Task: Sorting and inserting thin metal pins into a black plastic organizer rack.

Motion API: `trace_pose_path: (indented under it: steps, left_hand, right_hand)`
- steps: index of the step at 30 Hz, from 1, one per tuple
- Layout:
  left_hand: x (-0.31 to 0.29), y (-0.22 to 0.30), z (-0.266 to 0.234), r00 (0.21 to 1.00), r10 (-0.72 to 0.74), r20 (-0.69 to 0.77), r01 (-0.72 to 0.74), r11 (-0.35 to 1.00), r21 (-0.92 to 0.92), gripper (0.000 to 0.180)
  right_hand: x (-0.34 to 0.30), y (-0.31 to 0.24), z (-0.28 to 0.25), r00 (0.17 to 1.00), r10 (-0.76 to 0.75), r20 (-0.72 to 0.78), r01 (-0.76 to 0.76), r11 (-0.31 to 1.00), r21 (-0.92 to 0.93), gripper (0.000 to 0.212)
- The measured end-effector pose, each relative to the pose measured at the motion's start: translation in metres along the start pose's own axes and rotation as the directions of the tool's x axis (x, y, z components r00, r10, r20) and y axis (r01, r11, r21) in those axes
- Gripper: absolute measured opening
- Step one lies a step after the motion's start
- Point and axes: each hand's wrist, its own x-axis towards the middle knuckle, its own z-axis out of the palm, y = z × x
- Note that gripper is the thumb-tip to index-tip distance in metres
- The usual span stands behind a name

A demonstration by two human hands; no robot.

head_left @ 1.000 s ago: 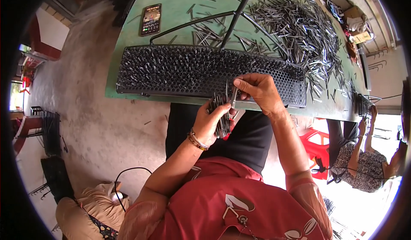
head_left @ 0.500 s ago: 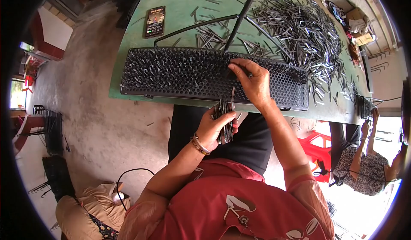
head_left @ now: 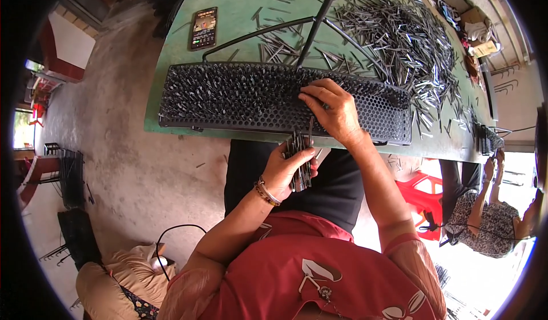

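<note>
In front of me at the table's near edge lies a long black perforated rack (head_left: 377, 117). Dark slim metal strips (head_left: 214, 94) stand packed in its holes across the left part and along the back; the front right holes are bare. My left hand (head_left: 281, 171), below the rack's front edge, is closed around a bundle of similar metal strips (head_left: 299, 163), one poking up above the others. Over the middle of the rack, my right hand (head_left: 338, 114) has thumb and fingers pinched together at the border of the filled holes. Whatever sits between those fingertips is hidden.
A large heap of loose strips (head_left: 399, 43) covers the green table (head_left: 240, 15) at the back right. Black frame bars (head_left: 311, 40) rise behind the rack. A phone (head_left: 204, 29) lies at the back left. Another person (head_left: 485, 223) works at the far right, near a red stool (head_left: 419, 197).
My right hand's fingertips have shifted slightly left and nearer to me over the rack. My left hand keeps its hold on the bundle in the same place.
</note>
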Motion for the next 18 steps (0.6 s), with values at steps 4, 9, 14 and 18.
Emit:
trace_pose_path:
  steps: [4, 9, 14, 18]
  left_hand:
    - [0.0002, -0.0012, 0.0001, 1.0, 0.001, 0.009, -0.001, 1.0, 0.008, 0.018]
    - [0.0001, -0.0023, -0.0006, 0.999, 0.004, 0.05, -0.005, 1.0, 0.013, 0.018]
    - [0.0, -0.0001, 0.001, 0.999, 0.018, 0.032, -0.019, 1.0, 0.018, 0.017]
    - [-0.0019, 0.0018, 0.002, 1.0, 0.022, 0.004, -0.022, 1.0, 0.018, 0.017]
  right_hand:
    - [-0.0012, -0.0042, 0.0007, 1.0, 0.009, -0.005, -0.008, 0.999, 0.038, 0.018]
    - [0.0011, -0.0082, 0.0012, 0.999, -0.033, 0.028, 0.033, 0.999, -0.023, 0.016]
    - [-0.0059, -0.0019, 0.0079, 0.996, -0.004, -0.085, -0.004, 0.996, -0.092, 0.016]
    - [-0.0073, -0.0075, 0.0011, 0.999, 0.016, -0.031, -0.021, 0.984, -0.175, 0.018]
